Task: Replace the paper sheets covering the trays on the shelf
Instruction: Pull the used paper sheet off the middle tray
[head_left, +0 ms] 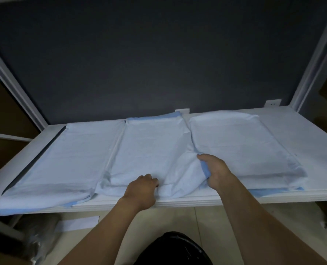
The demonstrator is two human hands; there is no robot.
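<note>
My left hand (142, 190) and right hand (215, 172) both clutch the middle pale-blue paper sheet (149, 150), near edge, on the white flat shelf (311, 142).

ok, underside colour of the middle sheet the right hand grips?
Blue, where the right hand grips the whitish middle paper sheet; head view.

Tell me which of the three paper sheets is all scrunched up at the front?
The middle sheet: the left grip and right grip pinch its front edge into folds, while the left sheet and right sheet lie smooth.
</note>
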